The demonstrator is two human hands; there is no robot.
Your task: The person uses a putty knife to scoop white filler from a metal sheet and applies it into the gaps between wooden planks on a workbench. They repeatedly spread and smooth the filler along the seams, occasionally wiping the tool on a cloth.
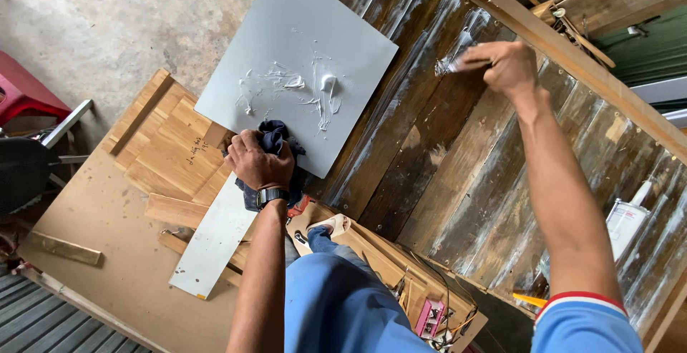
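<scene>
My right hand (507, 65) is stretched out over a dark wooden plank panel (436, 153) and grips a small putty knife (449, 65) whose blade, loaded with white filler, touches the wood. White smears streak several planks. My left hand (259, 160), with a black wristwatch, clutches a dark blue rag (275, 142) at the lower edge of a grey square board (300, 45). Blobs of white filler (325, 88) lie on that board.
Pale wooden boards (168, 145) and a narrow white strip (211, 242) lie on a brown sheet (107, 253) at the left. A red stool (21, 88) stands at the far left. A white can (626, 224) sits at the right, and tangled wires (436, 317) lie near my blue-trousered leg.
</scene>
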